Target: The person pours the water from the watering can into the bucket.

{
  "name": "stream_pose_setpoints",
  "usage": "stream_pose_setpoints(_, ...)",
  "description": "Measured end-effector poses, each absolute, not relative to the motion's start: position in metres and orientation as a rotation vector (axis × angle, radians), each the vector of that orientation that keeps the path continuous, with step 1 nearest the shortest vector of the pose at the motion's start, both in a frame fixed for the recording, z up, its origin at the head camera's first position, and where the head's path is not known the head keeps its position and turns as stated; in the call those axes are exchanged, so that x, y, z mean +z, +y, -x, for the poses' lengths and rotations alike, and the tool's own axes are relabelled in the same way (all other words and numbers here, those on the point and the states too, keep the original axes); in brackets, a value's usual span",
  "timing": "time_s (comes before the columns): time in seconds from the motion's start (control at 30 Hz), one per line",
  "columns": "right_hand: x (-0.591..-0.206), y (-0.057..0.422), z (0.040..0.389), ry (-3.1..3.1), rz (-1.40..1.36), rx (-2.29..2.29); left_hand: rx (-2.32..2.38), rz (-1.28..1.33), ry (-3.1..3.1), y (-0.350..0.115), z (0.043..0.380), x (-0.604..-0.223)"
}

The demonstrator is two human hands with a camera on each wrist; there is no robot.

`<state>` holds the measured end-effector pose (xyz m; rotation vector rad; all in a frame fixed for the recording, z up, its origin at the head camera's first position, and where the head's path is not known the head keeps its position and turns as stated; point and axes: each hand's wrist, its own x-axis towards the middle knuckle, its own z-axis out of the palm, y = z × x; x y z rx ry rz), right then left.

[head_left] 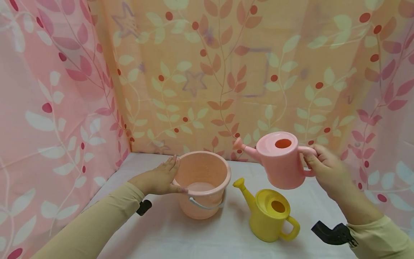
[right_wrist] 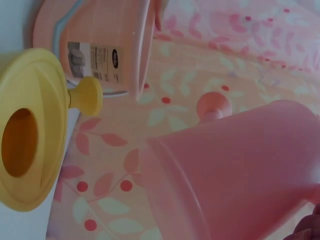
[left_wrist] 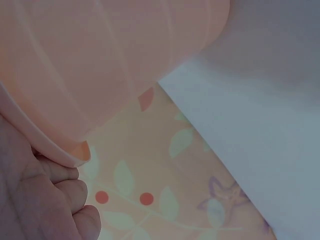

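Observation:
A peach-coloured bucket (head_left: pixel 202 207) stands upright on the white-covered table. My left hand (head_left: pixel 160 177) rests on its left rim, the fingers stretched along the edge and the thumb over the front. In the left wrist view, this hand's fingers (left_wrist: pixel 70 192) lie right at the bucket rim (left_wrist: pixel 55 150). My right hand (head_left: pixel 328 171) grips the handle of a pink watering can (head_left: pixel 281 165), held up above the table with its spout towards the bucket. Below it a yellow watering can (head_left: pixel 266 219) stands on the table, its spout also towards the bucket.
The white table cover (head_left: pixel 155 230) runs back to a patterned curtain (head_left: pixel 210 90) with leaves and red dots. Pink patterned cloth (head_left: pixel 58 136) hangs at the left, and more at the right. A white handle (head_left: pixel 203 207) hangs down the bucket's front.

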<state>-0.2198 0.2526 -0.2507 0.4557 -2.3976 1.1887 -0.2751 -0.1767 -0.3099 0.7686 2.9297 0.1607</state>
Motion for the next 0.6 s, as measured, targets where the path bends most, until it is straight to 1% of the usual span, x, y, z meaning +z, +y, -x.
stream_pose_setpoints(0.2,-0.250,0.242,0.224,-2.432,-0.513,1.190,0.151,-0.768,2.934,-0.176,0.276,-0.310)
stream_pose_setpoints(0.6,-0.242,0.224,0.226,-2.559,-0.541,1.143,0.159,-0.808,2.939,-0.178,0.278,-0.312)
